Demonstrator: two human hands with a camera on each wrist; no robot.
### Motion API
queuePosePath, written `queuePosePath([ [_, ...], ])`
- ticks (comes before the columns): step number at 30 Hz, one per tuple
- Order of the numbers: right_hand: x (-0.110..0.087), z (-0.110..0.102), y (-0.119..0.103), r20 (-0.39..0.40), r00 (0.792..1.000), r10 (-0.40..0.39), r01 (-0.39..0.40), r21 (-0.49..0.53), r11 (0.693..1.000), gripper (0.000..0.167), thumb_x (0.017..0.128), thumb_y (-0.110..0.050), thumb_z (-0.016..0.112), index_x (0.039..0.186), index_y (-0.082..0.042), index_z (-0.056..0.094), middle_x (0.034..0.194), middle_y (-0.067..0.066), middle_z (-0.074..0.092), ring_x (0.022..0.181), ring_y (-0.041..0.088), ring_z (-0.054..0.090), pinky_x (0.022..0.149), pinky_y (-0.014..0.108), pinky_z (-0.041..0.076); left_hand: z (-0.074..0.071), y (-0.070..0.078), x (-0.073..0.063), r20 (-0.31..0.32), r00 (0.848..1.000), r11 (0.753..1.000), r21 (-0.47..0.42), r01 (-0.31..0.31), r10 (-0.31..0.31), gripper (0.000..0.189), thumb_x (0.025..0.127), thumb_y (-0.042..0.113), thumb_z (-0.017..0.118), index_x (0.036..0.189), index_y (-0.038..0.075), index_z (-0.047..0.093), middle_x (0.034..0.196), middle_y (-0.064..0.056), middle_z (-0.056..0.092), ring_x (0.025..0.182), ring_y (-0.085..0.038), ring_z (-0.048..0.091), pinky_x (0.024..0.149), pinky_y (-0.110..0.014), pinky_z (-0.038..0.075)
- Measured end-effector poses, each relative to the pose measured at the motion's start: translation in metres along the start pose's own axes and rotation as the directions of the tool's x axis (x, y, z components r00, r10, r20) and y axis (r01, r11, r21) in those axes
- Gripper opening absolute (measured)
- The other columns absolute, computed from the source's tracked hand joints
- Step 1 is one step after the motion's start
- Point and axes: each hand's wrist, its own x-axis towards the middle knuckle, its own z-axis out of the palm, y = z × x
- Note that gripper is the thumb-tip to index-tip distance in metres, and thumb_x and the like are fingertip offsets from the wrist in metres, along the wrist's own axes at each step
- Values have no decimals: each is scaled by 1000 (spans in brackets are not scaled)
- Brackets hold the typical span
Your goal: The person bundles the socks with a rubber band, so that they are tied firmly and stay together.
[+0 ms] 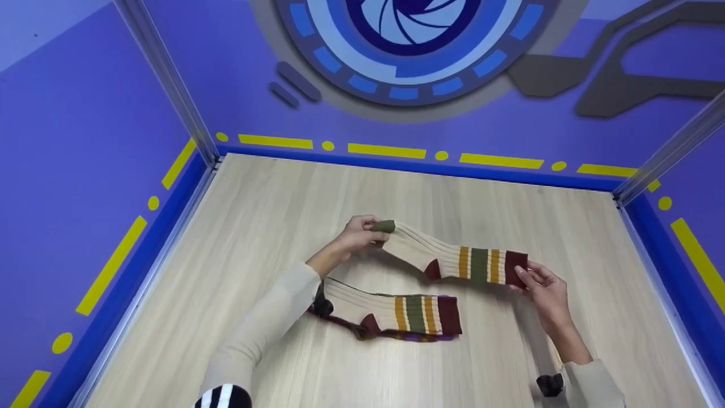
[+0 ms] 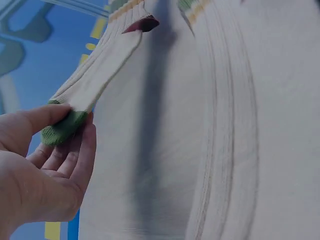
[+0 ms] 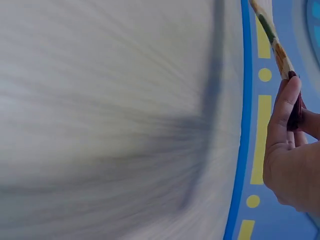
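Note:
A cream ribbed sock (image 1: pixel 416 249) with a green toe, dark red heel, mustard and green stripes and a dark red cuff is stretched sideways above the table. My left hand (image 1: pixel 358 233) pinches its green toe between thumb and fingers, plain in the left wrist view, where the hand (image 2: pixel 55 160) shows large. At the other end my right hand (image 1: pixel 545 292) grips the dark red cuff; in the right wrist view this hand (image 3: pixel 292 145) sees the sock edge-on. Nearer me lies a matching sock (image 1: pixel 351 300) on top of other socks, with purple showing at the lower edge.
The light wood tabletop (image 1: pixel 226 238) is bounded by blue-purple panels (image 1: pixel 68 170) with yellow dashes on the left, back and right. Metal posts (image 1: pixel 175 85) stand at the back corners. Below my left forearm, the toe end of the lying socks is partly covered.

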Motion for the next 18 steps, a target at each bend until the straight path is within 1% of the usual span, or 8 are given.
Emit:
queuePosePath([
  [1, -2, 1, -1, 3, 1000, 1, -1, -2, 1000, 13, 95, -9, 71, 107, -15, 69, 87, -8, 76, 79, 6, 72, 71, 25, 61, -1, 1, -4, 4, 1000, 998, -55, 15, -14, 17, 90, 2, 73, 106, 2, 66, 93, 0, 71, 81, -10, 67, 91, -40, 60],
  [3, -5, 2, -3, 14, 1000, -6, 6, -9, 1000, 15, 95, -9, 71, 109, -15, 70, 87, -7, 76, 78, 6, 71, 70, 24, 61, -4, 5, -14, 0, 999, 989, -141, 41, -41, 20, 92, 4, 72, 111, 1, 66, 96, -1, 72, 81, -10, 69, 91, -41, 60],
  [4, -7, 3, -4, 21, 1000, -9, 10, -14, 1000, 15, 95, -9, 71, 109, -15, 70, 87, -7, 76, 77, 6, 71, 69, 23, 60, -5, 7, -20, -6, 999, 984, -170, 48, -50, 22, 94, 6, 71, 114, 1, 66, 97, -1, 72, 82, -10, 69, 90, -40, 60],
  [6, -13, 6, -6, 36, 999, -25, 26, -31, 999, 16, 95, -8, 71, 110, -16, 71, 87, -7, 75, 75, 6, 69, 67, 22, 59, -8, 9, -31, -23, 999, 977, -208, 43, -48, 26, 95, 9, 71, 119, 0, 66, 98, -1, 72, 83, -10, 70, 82, -32, 62],
  [7, -15, 8, -7, 43, 999, -31, 33, -41, 999, 17, 95, -8, 71, 110, -16, 71, 87, -7, 75, 74, 5, 69, 66, 21, 59, -10, 10, -37, -35, 998, 975, -219, 34, -43, 27, 95, 10, 71, 120, 0, 66, 98, -1, 72, 84, -10, 71, 81, -31, 62],
  [9, -20, 11, -9, 60, 997, -44, 48, -53, 997, 18, 96, -7, 70, 111, -15, 71, 88, -7, 75, 75, 5, 68, 66, 21, 58, -15, 10, -49, -63, 998, 972, -234, 7, -23, 29, 95, 9, 71, 122, -1, 66, 98, -1, 73, 85, -11, 71, 75, -26, 61],
  [12, -27, 16, -10, 87, 994, -60, 66, -74, 995, 19, 96, -5, 69, 114, -12, 70, 90, -6, 76, 76, 5, 69, 65, 21, 58, -24, 9, -64, -104, 995, 970, -243, -28, 3, 28, 94, 7, 72, 120, -4, 67, 94, -1, 73, 82, -11, 71, 70, -24, 61],
  [18, -40, 33, -7, 136, 987, -84, 96, -82, 992, 30, 94, 4, 67, 124, 5, 65, 90, -1, 77, 75, 8, 71, 63, 22, 59, -43, 2, -95, -179, 984, 976, -212, -45, 7, 26, 93, 1, 71, 118, -6, 68, 86, -2, 72, 75, -12, 71, 64, -22, 60],
])
